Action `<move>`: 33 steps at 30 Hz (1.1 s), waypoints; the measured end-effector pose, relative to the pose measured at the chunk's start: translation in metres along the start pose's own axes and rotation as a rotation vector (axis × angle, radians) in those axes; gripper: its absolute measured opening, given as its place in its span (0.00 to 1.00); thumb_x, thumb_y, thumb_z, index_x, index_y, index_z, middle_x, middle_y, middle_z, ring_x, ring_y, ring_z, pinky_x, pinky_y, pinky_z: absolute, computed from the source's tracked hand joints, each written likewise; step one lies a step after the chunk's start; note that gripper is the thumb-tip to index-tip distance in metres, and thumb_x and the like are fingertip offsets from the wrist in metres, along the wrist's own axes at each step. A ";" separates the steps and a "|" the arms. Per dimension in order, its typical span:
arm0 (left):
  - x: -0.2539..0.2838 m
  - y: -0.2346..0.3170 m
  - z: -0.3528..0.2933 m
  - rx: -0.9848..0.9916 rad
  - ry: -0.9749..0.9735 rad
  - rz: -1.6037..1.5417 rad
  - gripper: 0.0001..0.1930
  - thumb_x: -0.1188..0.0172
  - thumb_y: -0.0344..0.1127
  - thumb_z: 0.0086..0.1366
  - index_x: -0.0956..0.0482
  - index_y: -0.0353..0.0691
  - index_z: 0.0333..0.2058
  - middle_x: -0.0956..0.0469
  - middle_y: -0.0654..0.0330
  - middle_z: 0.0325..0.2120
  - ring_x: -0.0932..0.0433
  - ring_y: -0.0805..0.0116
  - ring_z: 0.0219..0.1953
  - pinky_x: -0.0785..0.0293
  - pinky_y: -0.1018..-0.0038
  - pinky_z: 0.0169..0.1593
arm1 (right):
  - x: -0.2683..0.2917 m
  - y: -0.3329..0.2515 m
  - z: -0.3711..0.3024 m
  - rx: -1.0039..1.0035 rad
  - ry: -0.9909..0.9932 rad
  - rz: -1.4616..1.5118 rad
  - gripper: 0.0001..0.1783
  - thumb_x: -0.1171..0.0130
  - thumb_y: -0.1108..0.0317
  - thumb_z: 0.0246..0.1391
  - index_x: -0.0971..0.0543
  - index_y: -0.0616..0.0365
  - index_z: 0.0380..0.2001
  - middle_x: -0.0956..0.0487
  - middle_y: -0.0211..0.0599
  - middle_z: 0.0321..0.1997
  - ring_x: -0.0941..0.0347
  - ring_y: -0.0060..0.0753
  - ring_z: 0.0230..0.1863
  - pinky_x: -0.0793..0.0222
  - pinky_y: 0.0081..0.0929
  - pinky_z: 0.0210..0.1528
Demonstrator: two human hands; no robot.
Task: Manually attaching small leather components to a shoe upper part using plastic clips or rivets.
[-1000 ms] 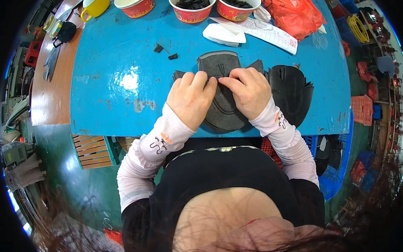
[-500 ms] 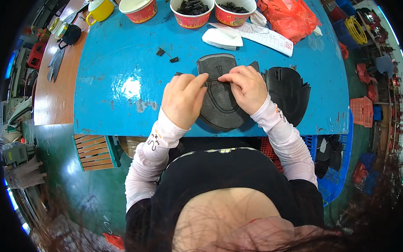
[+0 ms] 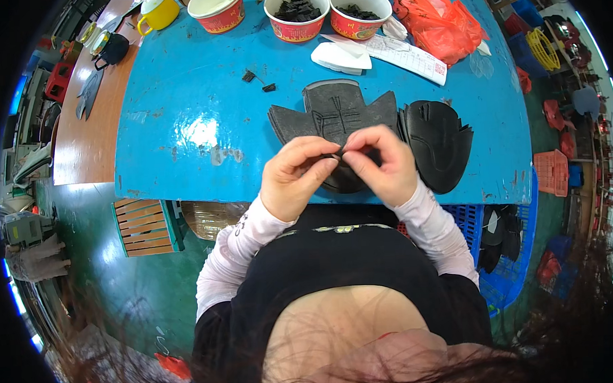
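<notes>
Hands, in the head view, are held near to each other above the front part of the blue desk (image 3: 164,176). In the left hand (image 3: 289,178), the thumb and the forefinger are bent so that their tips are almost joined; in the right hand (image 3: 389,168), a similar narrow pinch is made, just beside the left one. It cannot be told whether a small dark bit is held between the fingertips, because the background there is also dark. The forearms are covered by pale sleeves (image 3: 429,221).

On the desk, near its front edge, a dark grey stack (image 3: 337,113) of pieces with pointed side wings is placed. Its lower part is partly hidden by the hands, and it cannot be said whether it is touched by them. To its right, just beside, a black stack (image 3: 441,146) with a notched edge is laid.

Farther away, two small black scraps (image 3: 269,88) are seen, then a folded white paper (image 3: 342,58), a printed sheet (image 3: 417,61) and a red plastic bag (image 3: 439,28). Three red-and-white bowls (image 3: 294,31) are lined up at the far side; in two of them, black bits (image 3: 297,9) are contained.
</notes>
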State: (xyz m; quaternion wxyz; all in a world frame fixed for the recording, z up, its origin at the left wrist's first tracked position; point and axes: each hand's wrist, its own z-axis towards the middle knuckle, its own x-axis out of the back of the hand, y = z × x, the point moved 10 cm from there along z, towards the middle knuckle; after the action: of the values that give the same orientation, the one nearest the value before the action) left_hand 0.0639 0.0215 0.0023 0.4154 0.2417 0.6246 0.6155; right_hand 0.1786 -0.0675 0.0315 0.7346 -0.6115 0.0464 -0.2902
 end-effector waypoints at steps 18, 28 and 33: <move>-0.023 0.035 0.006 -0.322 -0.090 0.418 0.13 0.36 0.17 0.55 0.19 0.34 0.41 0.21 0.55 0.39 0.21 0.68 0.39 0.24 0.76 0.41 | -0.004 -0.001 -0.020 0.014 0.049 0.048 0.11 0.42 0.80 0.56 0.33 0.60 0.37 0.23 0.38 0.39 0.25 0.22 0.37 0.28 0.21 0.40; -0.008 0.038 0.020 -0.264 -0.067 0.676 0.11 0.39 0.18 0.54 0.22 0.35 0.38 0.24 0.57 0.33 0.23 0.68 0.36 0.26 0.75 0.38 | 0.021 0.006 0.005 -0.074 -0.121 -0.141 0.11 0.43 0.79 0.56 0.35 0.57 0.34 0.26 0.36 0.35 0.29 0.25 0.36 0.32 0.24 0.40; -0.015 0.043 0.020 -0.492 -0.038 0.909 0.11 0.37 0.20 0.52 0.21 0.36 0.37 0.24 0.54 0.33 0.24 0.57 0.35 0.26 0.69 0.37 | 0.013 0.005 0.031 0.419 -0.166 -0.669 0.11 0.43 0.79 0.46 0.32 0.56 0.32 0.28 0.37 0.29 0.29 0.43 0.33 0.34 0.34 0.37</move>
State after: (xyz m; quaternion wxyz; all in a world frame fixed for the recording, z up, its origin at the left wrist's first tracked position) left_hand 0.0795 0.0259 0.0498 0.1617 0.3952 0.2855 0.8580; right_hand 0.2047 -0.0463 0.0380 0.7097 -0.4512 -0.2747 -0.4660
